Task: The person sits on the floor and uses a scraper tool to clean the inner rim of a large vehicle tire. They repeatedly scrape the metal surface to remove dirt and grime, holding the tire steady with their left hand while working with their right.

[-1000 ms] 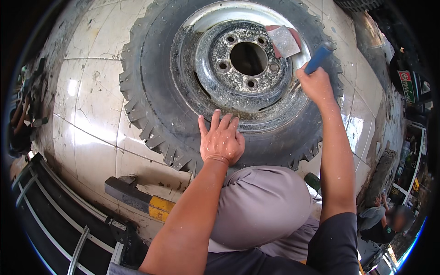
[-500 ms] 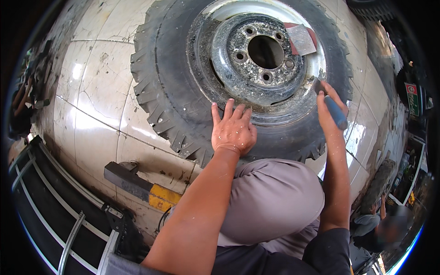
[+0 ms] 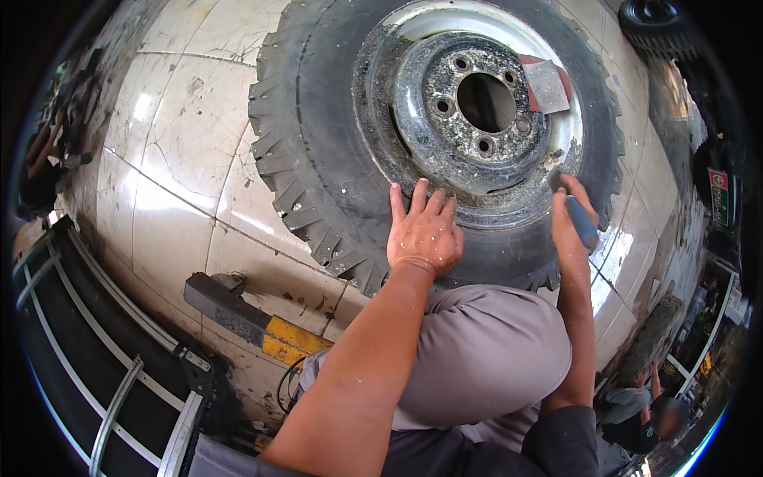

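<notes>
A large black tyre (image 3: 322, 143) lies flat on the floor with a worn, dirt-speckled steel wheel rim (image 3: 415, 119) inside it. My left hand (image 3: 427, 241) rests palm down on the tyre sidewall, fingers spread, the tips at the rim's near edge. Whitish flecks dot its back. In my right hand (image 3: 566, 213) is a scraper with a blue handle (image 3: 584, 225); its short blade meets the rim's edge at the right. A folded piece of sandpaper (image 3: 548, 86), grey and reddish, lies on the rim's upper right.
Pale, stained floor tiles (image 3: 179, 127) surround the tyre. A black and yellow metal bar (image 3: 254, 322) sits left of my knee, and a metal-railed black frame (image 3: 103, 366) stands at lower left. Another tyre (image 3: 656, 28) is at the far right; a person (image 3: 648, 417) crouches at lower right.
The scraper in my right hand has moved toward me along the rim's right edge. My left hand stays on the tyre. The whole view has shifted slightly.
</notes>
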Demonstrator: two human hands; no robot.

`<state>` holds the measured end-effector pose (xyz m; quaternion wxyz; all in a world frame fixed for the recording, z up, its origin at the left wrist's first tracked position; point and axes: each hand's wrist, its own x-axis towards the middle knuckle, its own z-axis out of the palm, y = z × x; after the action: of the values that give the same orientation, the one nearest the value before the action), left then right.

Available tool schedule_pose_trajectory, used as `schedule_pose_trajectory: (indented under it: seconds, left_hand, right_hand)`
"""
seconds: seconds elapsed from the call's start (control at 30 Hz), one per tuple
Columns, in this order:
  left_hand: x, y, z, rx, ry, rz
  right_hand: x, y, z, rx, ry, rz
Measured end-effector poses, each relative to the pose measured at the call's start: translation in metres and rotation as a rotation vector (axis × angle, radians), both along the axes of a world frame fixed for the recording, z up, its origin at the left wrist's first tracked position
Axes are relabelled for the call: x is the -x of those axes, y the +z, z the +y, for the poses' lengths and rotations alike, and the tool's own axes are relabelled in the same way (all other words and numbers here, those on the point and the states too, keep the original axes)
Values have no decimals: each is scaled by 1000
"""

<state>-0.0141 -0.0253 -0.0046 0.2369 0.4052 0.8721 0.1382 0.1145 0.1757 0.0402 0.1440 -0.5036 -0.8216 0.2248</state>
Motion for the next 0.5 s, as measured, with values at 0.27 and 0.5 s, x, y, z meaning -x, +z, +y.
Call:
schedule_pose_trajectory:
  seconds: [0.27,0.5]
  left_hand:
    - [-2,-2,-1,-12,-5,-15]
    - [0,-3,-1,-15,2,-7]
  right_hand:
    - [-17,-17,15,-61,65,35]
    - [1,8,2,74,-18,-75]
